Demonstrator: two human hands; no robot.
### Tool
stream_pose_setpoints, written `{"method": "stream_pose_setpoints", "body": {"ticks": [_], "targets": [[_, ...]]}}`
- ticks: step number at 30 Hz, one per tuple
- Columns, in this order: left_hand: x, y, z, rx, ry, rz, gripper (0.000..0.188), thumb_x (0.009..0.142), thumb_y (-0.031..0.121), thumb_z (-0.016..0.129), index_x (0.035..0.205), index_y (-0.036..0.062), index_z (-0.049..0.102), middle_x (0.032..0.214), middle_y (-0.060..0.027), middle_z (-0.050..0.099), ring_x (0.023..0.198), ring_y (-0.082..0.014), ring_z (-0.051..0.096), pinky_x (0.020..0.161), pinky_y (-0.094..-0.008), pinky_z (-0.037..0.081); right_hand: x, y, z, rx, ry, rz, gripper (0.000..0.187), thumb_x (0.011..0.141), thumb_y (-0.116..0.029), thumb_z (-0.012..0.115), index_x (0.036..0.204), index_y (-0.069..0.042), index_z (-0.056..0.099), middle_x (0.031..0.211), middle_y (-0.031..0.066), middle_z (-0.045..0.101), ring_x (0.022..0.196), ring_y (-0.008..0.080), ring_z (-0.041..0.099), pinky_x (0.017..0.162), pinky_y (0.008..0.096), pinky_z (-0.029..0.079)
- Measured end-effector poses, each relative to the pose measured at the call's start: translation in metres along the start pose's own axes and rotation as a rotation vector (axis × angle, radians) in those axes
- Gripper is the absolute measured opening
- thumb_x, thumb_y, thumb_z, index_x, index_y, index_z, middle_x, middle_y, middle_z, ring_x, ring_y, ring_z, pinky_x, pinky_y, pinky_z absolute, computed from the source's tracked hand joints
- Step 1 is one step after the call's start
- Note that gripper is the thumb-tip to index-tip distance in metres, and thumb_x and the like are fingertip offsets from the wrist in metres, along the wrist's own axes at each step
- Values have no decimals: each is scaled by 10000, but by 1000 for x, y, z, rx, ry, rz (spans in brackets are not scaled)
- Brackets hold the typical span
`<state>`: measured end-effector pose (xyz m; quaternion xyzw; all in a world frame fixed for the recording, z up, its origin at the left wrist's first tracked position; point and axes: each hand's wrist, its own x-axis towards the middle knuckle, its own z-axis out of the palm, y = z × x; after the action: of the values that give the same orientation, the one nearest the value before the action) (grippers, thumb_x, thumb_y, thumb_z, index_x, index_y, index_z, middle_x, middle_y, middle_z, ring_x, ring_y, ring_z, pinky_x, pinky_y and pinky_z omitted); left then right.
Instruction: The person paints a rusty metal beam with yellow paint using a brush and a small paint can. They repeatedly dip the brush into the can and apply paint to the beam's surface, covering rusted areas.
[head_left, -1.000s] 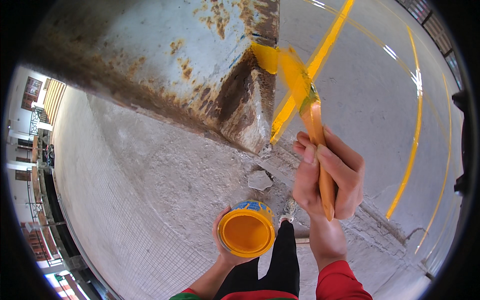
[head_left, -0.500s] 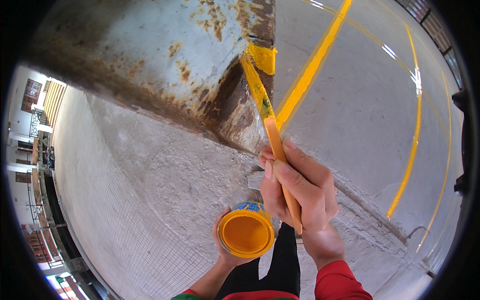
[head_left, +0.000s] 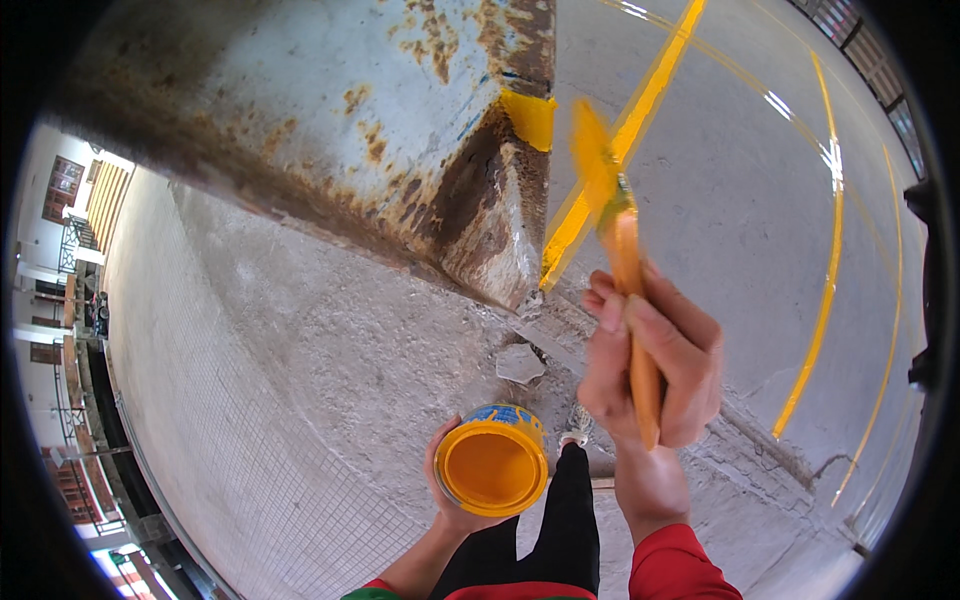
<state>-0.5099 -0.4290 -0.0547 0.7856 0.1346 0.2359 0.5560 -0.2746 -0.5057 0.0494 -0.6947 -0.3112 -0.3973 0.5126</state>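
My right hand [head_left: 660, 355] grips a paintbrush [head_left: 622, 245] by its wooden handle. Its bristles, loaded with yellow paint and slightly blurred, point up and away from me, just right of the rusty metal beam [head_left: 330, 130]. A patch of fresh yellow paint [head_left: 530, 120] covers part of the beam's right edge. Lower down, my left hand [head_left: 447, 475] is wrapped round the side of a paint can [head_left: 493, 468]. The can is uncovered, with yellow-orange paint inside and yellow smears over its blue side.
A thick yellow line [head_left: 640, 110] runs over the grey floor behind the brush. Thinner yellow lines [head_left: 830, 260] curve at the right. Below the beam lies rough concrete with a loose broken chunk [head_left: 520, 363]. A building [head_left: 60, 270] stands at the far left.
My right hand has moved right, lifting the brush off the beam's corner so its bristles swing clear of the metal. My left hand and the paint can have stayed put.
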Motion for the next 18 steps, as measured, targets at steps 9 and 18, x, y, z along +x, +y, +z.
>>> {"method": "stream_pose_setpoints", "body": {"ticks": [9, 18], "targets": [[0, 0, -1, -14, -1, -12, 1338, 536, 405, 1005, 1512, 44, 164, 1510, -183, 330, 1400, -315, 393, 1178, -479, 325, -7, -12, 7, 88, -107, -32, 218, 870, 59, 725, 1038, 63, 585, 1070, 281, 638, 864, 318, 759, 738, 338, 660], [1, 1, -1, 6, 2, -8, 1364, 526, 417, 1006, 1519, 43, 150, 1514, -189, 324, 1404, -327, 386, 1178, -486, 322, -2, 0, 22, 218, 114, 125, 184, 828, 54, 760, 977, 25, 656, 1003, 234, 703, 821, 256, 765, 689, 274, 624]]}}
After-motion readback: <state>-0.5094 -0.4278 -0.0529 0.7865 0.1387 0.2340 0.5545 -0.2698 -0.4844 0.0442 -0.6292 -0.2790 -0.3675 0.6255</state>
